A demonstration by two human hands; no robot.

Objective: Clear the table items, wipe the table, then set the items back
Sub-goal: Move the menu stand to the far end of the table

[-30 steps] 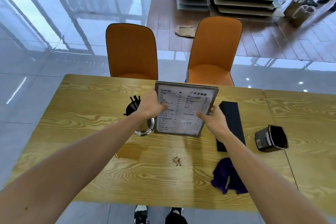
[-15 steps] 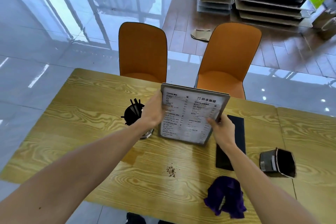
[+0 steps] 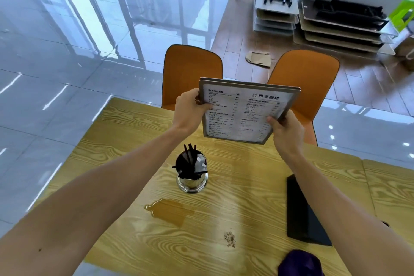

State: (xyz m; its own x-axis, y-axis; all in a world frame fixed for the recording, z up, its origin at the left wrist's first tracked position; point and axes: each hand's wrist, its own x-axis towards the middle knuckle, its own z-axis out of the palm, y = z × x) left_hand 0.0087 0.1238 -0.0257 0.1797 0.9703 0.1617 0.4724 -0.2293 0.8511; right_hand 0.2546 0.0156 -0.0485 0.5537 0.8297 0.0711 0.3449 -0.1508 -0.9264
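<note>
Both hands hold a printed menu board (image 3: 244,112) up in the air above the far side of the wooden table (image 3: 246,186). My left hand (image 3: 188,110) grips its left edge and my right hand (image 3: 286,130) grips its lower right corner. Below it on the table stands a metal cup (image 3: 192,175) with black straws and white packets. A brown liquid spill (image 3: 170,210) and a small heap of crumbs (image 3: 229,238) lie nearer to me. A purple cloth (image 3: 300,264) rests at the near edge.
A flat black folder (image 3: 302,215) lies on the table at the right, partly under my right forearm. Two orange chairs (image 3: 192,74) stand behind the table. Stacked trays (image 3: 340,27) sit on the floor far back right. A second table (image 3: 392,186) adjoins on the right.
The menu board has been lifted off the table and carried up and away from me by both hands. The view has swung left, so the black holder at the right is out of frame.
</note>
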